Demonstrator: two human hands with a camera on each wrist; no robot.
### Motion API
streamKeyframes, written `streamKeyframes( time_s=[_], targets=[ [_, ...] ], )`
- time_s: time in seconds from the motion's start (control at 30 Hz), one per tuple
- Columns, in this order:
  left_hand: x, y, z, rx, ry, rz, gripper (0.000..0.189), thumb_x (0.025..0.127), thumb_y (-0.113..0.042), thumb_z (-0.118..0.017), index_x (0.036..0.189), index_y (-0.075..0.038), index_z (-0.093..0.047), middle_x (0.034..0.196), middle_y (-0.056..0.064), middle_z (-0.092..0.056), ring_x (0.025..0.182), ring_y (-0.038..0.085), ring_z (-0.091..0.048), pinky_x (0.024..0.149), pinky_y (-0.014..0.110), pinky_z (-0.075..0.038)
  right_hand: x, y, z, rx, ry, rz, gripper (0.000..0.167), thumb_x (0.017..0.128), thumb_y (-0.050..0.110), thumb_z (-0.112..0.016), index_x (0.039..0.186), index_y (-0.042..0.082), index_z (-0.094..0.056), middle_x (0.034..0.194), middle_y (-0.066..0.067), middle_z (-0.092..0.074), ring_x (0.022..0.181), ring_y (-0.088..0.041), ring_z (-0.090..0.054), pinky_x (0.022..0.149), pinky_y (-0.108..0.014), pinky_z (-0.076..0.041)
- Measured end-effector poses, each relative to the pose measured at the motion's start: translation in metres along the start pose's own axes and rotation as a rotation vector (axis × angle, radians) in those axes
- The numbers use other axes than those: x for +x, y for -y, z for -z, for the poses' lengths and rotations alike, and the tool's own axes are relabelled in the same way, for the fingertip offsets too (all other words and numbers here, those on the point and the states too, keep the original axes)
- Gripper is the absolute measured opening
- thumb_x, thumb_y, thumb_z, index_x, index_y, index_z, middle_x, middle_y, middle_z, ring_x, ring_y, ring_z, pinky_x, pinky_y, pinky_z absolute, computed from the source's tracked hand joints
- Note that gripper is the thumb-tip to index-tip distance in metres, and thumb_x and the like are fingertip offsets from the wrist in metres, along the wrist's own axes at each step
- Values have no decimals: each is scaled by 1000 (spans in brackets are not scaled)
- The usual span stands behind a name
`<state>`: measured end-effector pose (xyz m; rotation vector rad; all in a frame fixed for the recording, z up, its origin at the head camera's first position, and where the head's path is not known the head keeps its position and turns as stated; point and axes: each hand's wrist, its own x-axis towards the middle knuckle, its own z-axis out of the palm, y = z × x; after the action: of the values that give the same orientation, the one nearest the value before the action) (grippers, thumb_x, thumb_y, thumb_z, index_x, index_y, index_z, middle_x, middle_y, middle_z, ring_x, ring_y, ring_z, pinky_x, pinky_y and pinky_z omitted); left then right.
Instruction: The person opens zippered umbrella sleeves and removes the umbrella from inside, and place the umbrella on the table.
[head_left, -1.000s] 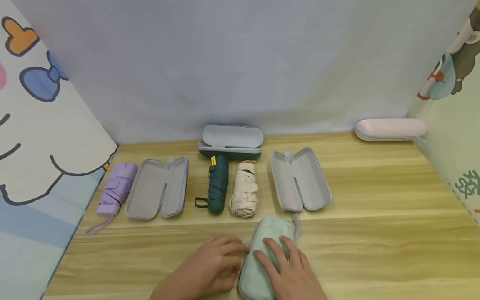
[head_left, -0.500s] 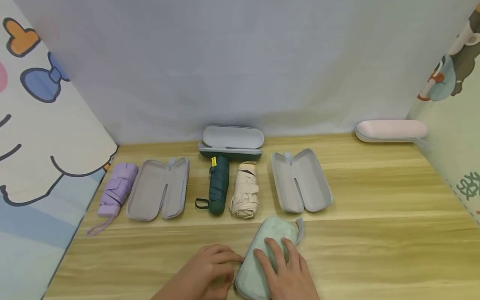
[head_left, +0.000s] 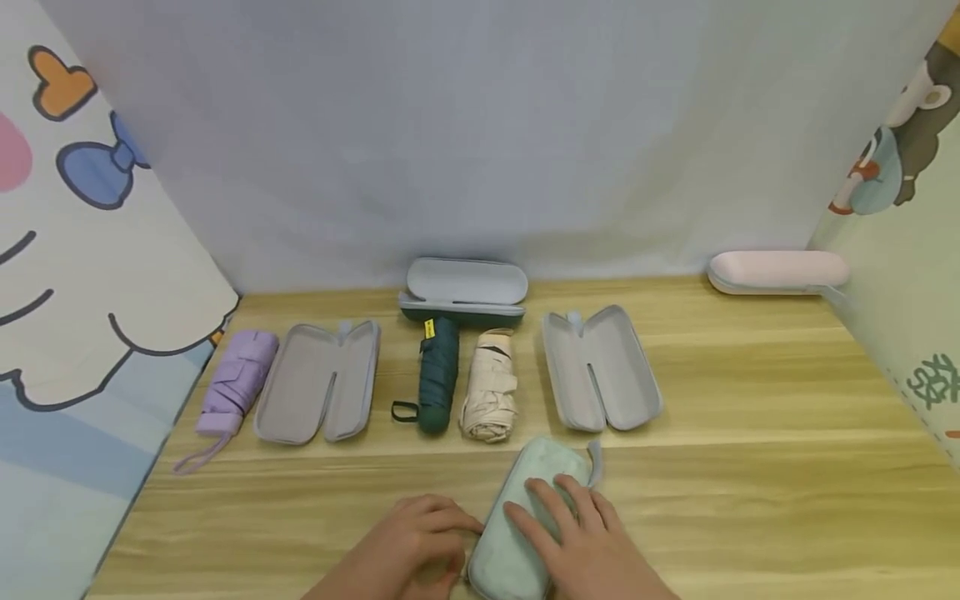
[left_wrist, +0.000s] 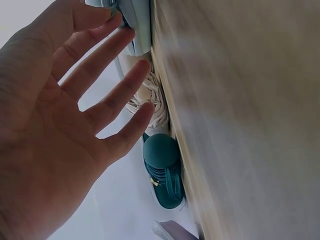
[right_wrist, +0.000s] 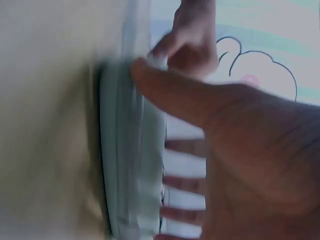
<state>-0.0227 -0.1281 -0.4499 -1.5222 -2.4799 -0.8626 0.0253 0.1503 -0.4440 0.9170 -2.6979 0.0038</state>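
A pale green zip case (head_left: 522,533) lies lid-down or lid-up, which I cannot tell, near the front of the table, slanted, its grey loop (head_left: 596,463) at the far end. My right hand (head_left: 592,542) holds it from the right, fingers spread over the top; in the right wrist view the thumb (right_wrist: 170,92) is against the zipped side. Left of the case, my left hand (head_left: 420,542) pinches at its seam. Thumb and forefinger meet there in the left wrist view, at what looks like the zip pull (left_wrist: 114,6), while the other fingers (left_wrist: 120,92) stretch out.
Two grey-lined cases stand spread open, one left (head_left: 292,387) and one right (head_left: 626,375). A dark green case (head_left: 461,317) is open at the back. Folded umbrellas lie nearby: purple (head_left: 238,379), dark green (head_left: 438,375), cream (head_left: 491,387). A pink case (head_left: 780,272) sits back right.
My left hand has slid nearer along the case's left edge, towards its front end. The right hand stays on top; the case has shifted only slightly.
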Motion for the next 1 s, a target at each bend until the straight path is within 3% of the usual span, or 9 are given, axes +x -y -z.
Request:
streamKeyframes(
  time_s=[0.1,0.23,0.3,0.47,0.67,1.0],
  targets=[
    [1,2,1,8,16,-4,26,77,-12,-86,77,-26,-64,121,-14,-74,110,10,-67,91,37,-58,7,-22,10,147,96,116,84,84,81,-61,150,30,-49,150,-3,-49,131,-29,-51,99,-53,-51],
    [3,4,4,6,40,-18,24,78,-13,-86,79,-25,-65,121,-13,-74,109,11,-67,92,36,-57,19,-41,19,387,252,164,76,90,65,-69,154,34,-44,160,2,-43,148,-32,-40,111,-65,-40],
    [4,5,6,6,49,-27,24,78,-13,-85,79,-25,-65,121,-13,-74,110,11,-66,93,34,-56,23,-45,20,432,264,182,76,88,61,-74,153,35,-45,161,3,-43,151,-31,-36,115,-65,-36],
    [6,8,9,-8,46,-25,24,77,-9,-81,79,-23,-63,119,-11,-74,108,9,-66,92,28,-56,26,-46,16,411,171,213,73,85,65,-75,148,35,-50,153,6,-48,145,-21,-41,116,-57,-37],
    [3,10,12,-4,35,59,24,78,-7,-78,76,-23,-60,117,-7,-75,107,10,-67,90,30,-57,24,-43,10,312,86,180,74,81,66,-78,144,37,-53,141,8,-51,131,-16,-46,104,-50,-44],
    [8,16,17,103,5,77,21,75,-9,-79,80,-22,-63,113,-6,-71,105,12,-67,93,32,-57,17,-44,3,333,111,39,77,76,62,-82,144,38,-54,137,6,-53,125,-18,-49,100,-48,-42]
  ],
)
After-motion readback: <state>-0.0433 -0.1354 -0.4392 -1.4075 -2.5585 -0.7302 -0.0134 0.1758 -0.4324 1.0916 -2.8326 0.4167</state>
